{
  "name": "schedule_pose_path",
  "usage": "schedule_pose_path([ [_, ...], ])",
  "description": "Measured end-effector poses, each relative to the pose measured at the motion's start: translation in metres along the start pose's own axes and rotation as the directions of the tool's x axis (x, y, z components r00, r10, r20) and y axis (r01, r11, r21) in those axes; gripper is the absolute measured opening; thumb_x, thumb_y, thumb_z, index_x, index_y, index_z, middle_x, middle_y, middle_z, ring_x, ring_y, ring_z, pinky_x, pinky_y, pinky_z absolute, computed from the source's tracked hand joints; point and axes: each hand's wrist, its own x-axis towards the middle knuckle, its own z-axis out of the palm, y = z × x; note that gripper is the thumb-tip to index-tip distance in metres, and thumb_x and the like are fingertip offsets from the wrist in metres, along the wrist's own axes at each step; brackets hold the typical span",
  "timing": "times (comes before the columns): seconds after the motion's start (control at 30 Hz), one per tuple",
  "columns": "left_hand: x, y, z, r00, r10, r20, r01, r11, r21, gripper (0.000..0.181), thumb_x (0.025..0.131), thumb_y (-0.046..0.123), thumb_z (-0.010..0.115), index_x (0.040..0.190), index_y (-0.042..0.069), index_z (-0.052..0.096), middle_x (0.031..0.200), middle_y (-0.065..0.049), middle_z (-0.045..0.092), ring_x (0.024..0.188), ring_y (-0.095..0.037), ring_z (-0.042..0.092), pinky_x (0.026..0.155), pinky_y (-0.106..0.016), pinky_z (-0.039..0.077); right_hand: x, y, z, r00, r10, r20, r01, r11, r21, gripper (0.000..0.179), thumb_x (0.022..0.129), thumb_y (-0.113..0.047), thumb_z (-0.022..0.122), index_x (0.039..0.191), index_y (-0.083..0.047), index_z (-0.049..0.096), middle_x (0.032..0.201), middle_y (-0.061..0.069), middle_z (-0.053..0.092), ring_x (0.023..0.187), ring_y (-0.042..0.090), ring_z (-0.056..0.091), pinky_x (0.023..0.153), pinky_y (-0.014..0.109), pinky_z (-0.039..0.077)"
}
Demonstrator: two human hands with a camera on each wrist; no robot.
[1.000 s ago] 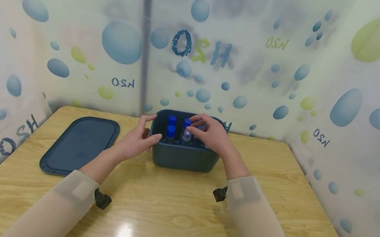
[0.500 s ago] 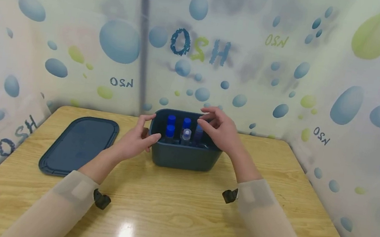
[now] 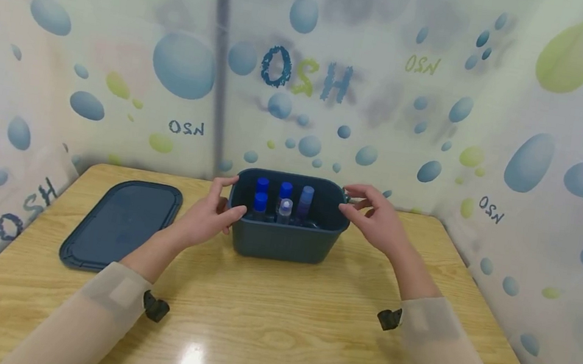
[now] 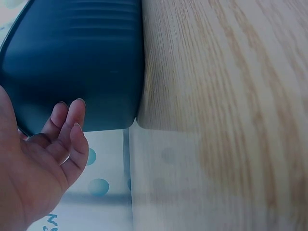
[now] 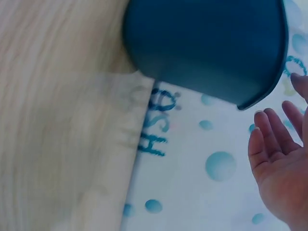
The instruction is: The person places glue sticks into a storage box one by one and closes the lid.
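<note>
A dark blue-green plastic bin [image 3: 283, 242] stands at the back of the table. Several small bottles stand upright in its left and middle part: some have bright blue caps [image 3: 260, 201], one in front has a clear top [image 3: 285, 207], and a bluish-purple bottle [image 3: 304, 203] is rightmost. My left hand [image 3: 207, 214] rests at the bin's left end, index finger and thumb at the rim; its other fingers hang loosely curled beside the wall in the left wrist view. My right hand [image 3: 380, 221] is at the right end, thumb and index spread near the rim; its fingers are relaxed and hold nothing.
A flat dark lid [image 3: 125, 225] lies on the wooden table [image 3: 261, 325] to the left of the bin. Patterned curtain-like walls [image 3: 293, 84] close in the back and both sides. The bin stands close to the back wall.
My right hand has drawn away from the bottles and moved right to the bin's right end, uncovering the bluish-purple bottle. My left hand and the bin have stayed in place.
</note>
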Motion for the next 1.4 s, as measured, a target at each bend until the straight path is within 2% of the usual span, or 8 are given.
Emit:
schedule_pose_path([
  [0.27,0.000,0.000,0.000,1.000,-0.002,-0.009,0.002,1.000,-0.003,0.084,0.112,0.050,0.060,0.175,0.027,0.010,0.089,-0.013,0.062,0.087,-0.042,0.072,0.079,-0.041,0.055,-0.006,0.023,-0.003,0.994,0.038,0.101,-0.035,0.999,-0.033,0.066,0.109,-0.045,0.068,0.167,-0.023,0.047,0.163,0.019,0.055,0.129,0.036,0.066,0.099,0.055,0.059],
  [0.5,-0.001,0.001,0.001,1.000,-0.002,-0.005,0.002,1.000,-0.001,0.083,0.112,0.052,0.059,0.175,0.028,0.010,0.091,-0.015,0.064,0.088,-0.044,0.072,0.078,-0.041,0.054,-0.007,0.033,0.000,0.988,0.047,0.147,-0.043,0.999,-0.030,0.067,0.111,-0.050,0.062,0.171,-0.025,0.042,0.166,0.016,0.054,0.131,0.037,0.065,0.101,0.054,0.058],
  [0.7,0.000,0.001,0.002,1.000,0.000,0.001,0.000,1.000,-0.004,0.084,0.112,0.051,0.060,0.175,0.028,0.009,0.091,-0.015,0.064,0.088,-0.043,0.072,0.079,-0.041,0.055,-0.008,0.041,0.006,0.985,0.066,0.158,-0.074,0.996,0.046,0.064,0.112,-0.050,0.060,0.170,-0.028,0.043,0.159,0.018,0.060,0.127,0.040,0.068,0.103,0.053,0.057],
  [0.8,0.000,0.000,0.000,1.000,0.002,0.004,-0.002,1.000,0.015,0.085,0.112,0.052,0.060,0.175,0.027,0.009,0.091,-0.014,0.064,0.087,-0.040,0.073,0.079,-0.040,0.055,-0.007,0.043,0.010,0.983,0.090,0.162,-0.109,0.987,0.115,0.063,0.113,-0.049,0.059,0.171,-0.031,0.041,0.153,0.020,0.064,0.122,0.040,0.071,0.100,0.050,0.058],
  [0.93,0.001,0.002,-0.002,1.000,0.007,0.008,-0.008,0.999,0.046,0.086,0.111,0.053,0.060,0.175,0.026,0.009,0.091,-0.013,0.064,0.086,-0.038,0.072,0.078,-0.039,0.056,-0.009,0.044,0.015,0.983,0.096,0.156,-0.121,0.980,0.159,0.062,0.115,-0.045,0.057,0.172,-0.031,0.037,0.149,0.024,0.065,0.114,0.039,0.073,0.094,0.045,0.059],
  [1.13,0.001,0.006,-0.007,0.999,0.016,0.039,-0.018,0.999,0.050,0.086,0.112,0.052,0.060,0.176,0.025,0.009,0.092,-0.014,0.065,0.086,-0.039,0.071,0.078,-0.040,0.056,-0.010,0.045,0.019,0.987,0.089,0.137,-0.113,0.978,0.177,0.061,0.117,-0.042,0.054,0.172,-0.028,0.035,0.147,0.029,0.064,0.110,0.041,0.076,0.088,0.044,0.060],
  [1.3,-0.004,0.010,-0.015,0.998,0.010,0.060,-0.014,0.997,0.070,0.084,0.113,0.055,0.057,0.177,0.026,0.010,0.102,-0.020,0.068,0.088,-0.040,0.072,0.081,-0.040,0.055,-0.011,0.044,0.021,0.987,0.090,0.135,-0.114,0.977,0.181,0.060,0.116,-0.043,0.054,0.172,-0.029,0.035,0.148,0.029,0.063,0.110,0.042,0.076,0.085,0.038,0.059],
  [1.4,-0.009,0.012,-0.022,0.999,0.006,0.049,-0.010,0.996,0.087,0.084,0.113,0.056,0.055,0.177,0.025,0.010,0.109,-0.021,0.070,0.089,-0.036,0.072,0.083,-0.041,0.053,-0.011,0.043,0.023,0.985,0.102,0.136,-0.125,0.975,0.181,0.060,0.116,-0.046,0.054,0.171,-0.031,0.036,0.149,0.027,0.064,0.109,0.040,0.077,0.085,0.038,0.059],
])
